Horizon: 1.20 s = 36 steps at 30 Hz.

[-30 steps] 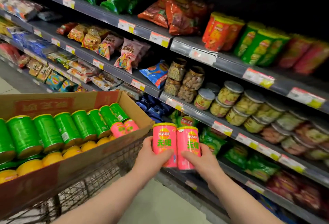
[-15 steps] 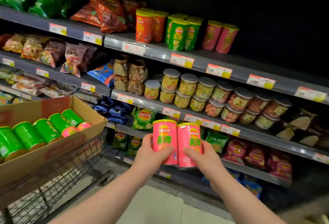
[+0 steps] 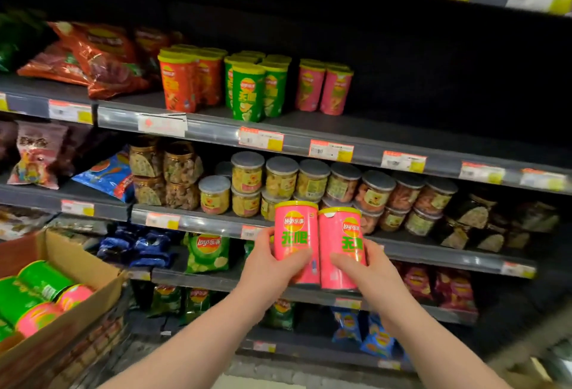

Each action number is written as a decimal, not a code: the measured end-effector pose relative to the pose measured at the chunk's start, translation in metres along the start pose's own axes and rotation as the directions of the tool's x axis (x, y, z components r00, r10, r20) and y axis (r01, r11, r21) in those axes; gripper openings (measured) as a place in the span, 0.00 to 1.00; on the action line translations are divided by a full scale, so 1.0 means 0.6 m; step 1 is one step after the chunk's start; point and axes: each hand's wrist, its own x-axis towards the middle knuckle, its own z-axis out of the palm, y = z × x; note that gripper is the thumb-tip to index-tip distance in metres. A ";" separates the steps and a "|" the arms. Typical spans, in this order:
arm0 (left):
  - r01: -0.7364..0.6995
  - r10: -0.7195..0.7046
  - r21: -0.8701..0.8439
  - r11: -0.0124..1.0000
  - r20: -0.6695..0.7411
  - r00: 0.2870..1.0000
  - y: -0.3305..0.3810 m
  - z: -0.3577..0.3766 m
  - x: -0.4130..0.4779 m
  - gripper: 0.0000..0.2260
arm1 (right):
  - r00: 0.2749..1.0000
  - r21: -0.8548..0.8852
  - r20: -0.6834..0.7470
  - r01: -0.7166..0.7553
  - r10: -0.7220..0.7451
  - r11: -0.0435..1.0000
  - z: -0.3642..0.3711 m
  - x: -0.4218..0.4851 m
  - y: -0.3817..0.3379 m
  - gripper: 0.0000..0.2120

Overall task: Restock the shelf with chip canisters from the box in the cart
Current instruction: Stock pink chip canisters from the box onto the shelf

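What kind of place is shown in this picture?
Probably a supermarket snack aisle: shelves with price tags along their edges, bags and canisters in rows, and a box of stock.

Left grip (image 3: 272, 268), right grip (image 3: 366, 271), both curled

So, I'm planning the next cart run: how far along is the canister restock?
Done: orange row, green row and pink row stand on the upper shelf. In hand: left hand and right hand grip two pink canisters, not yet shelved. Left: green canisters and boxed pink canisters lie in the box.
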 end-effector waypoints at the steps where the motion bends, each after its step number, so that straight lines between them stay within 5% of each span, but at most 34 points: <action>1: -0.023 0.023 -0.004 1.000 0.014 1.000 0.011 -0.002 0.017 0.25 | 1.000 -0.003 -0.014 0.014 -0.014 1.000 0.000 0.015 -0.012 0.18; 15: -0.224 0.227 -0.072 0.972 0.031 0.973 0.140 -0.111 0.229 0.17 | 0.952 -0.019 -0.174 0.253 -0.252 0.967 0.059 0.233 -0.182 0.22; 19: -0.232 0.234 -0.057 0.971 0.017 0.972 0.155 -0.125 0.257 0.26 | 0.926 -0.068 -0.209 0.308 -0.316 0.949 0.058 0.284 -0.225 0.28; 23: -0.258 0.258 -0.059 0.964 -0.002 0.966 0.168 -0.131 0.276 0.23 | 0.885 -0.130 -0.265 0.362 -0.384 0.923 0.056 0.336 -0.268 0.26; 36: -0.290 0.280 -0.064 0.955 -0.125 0.952 0.189 -0.127 0.290 0.24 | 0.899 -0.294 -0.260 0.274 -0.353 0.916 0.070 0.518 -0.302 0.34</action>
